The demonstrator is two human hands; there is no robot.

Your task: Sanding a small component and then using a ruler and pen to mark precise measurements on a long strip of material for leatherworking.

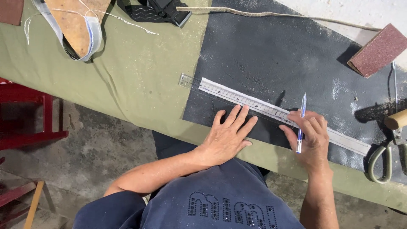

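The left hand (227, 135) lies flat on the clear ruler (271, 111), and the right hand (309, 138) holds a pen (301, 123) at its edge, so the ruler's middle is blocked. Beyond it the black sheet (271, 55) lies open. To the right, a sanding block (378, 50), a wooden handle (396, 119) and what look like scissors (388, 157) crowd the way.

Sheet (271, 55): lies on the cloth-covered table (140, 80), toward its right.
Ruler (254, 104): runs slantwise across the sheet's near edge.
Left hand (227, 138): flat on the ruler.
Right hand (311, 138): right of the left, holding a pen (301, 123) at the ruler.
Scissors (388, 159): far right.
Sanding block (378, 50): behind the scissors.
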